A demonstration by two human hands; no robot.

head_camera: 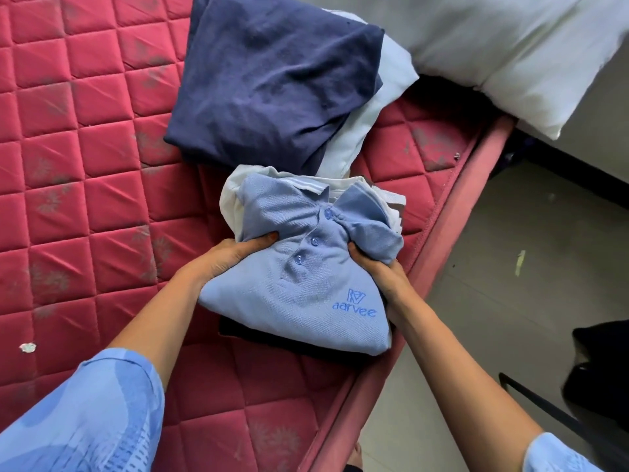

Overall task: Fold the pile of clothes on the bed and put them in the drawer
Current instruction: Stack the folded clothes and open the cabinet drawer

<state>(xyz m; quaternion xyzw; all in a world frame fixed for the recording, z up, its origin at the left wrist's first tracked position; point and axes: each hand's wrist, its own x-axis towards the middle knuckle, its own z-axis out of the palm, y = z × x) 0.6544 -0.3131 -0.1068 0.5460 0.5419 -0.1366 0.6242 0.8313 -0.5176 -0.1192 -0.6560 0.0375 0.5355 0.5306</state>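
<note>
A folded light blue polo shirt with three buttons and an "aarvee" logo lies on top of a small stack near the mattress's right edge. Under it show a white garment and a dark garment. My left hand grips the stack's left side, thumb on top of the polo. On the right side, my right hand grips the polo, fingers curled into the fabric. Farther back lies a folded navy garment over a pale blue one.
The red quilted mattress fills the left. A white pillow lies at the top right, overhanging the bed's edge. Tiled floor runs along the right, with a black object on it. No drawer shows.
</note>
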